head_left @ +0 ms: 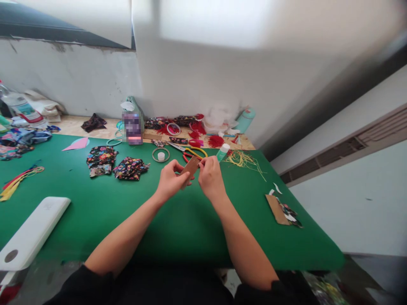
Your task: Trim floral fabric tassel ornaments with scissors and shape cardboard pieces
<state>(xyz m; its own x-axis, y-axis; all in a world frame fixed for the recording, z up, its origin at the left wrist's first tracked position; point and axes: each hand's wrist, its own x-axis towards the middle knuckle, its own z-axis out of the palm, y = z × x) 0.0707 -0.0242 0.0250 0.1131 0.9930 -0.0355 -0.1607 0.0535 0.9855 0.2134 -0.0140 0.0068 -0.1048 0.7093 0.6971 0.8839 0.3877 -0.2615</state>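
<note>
Above the middle of the green table, my left hand [174,180] grips a small flat brown cardboard piece [190,168] between thumb and fingers, tilted up to the right. My right hand [210,173] is closed in a pinch at the upper right edge of that piece; whatever lies between its fingertips is too small to make out. Just behind the hands lie scissors [191,151] with yellow and red handles, partly covered by the cardboard. A green glue bottle with a white cap [223,151] stands right behind my right hand.
Floral fabric pieces [101,160] and a ring [160,155] around a white cap [161,156] lie left of the hands. Yellow cords [243,160] and cardboard with scraps [278,209] lie right. A white power bank [34,233] sits front left; red tassels [215,141] line the back.
</note>
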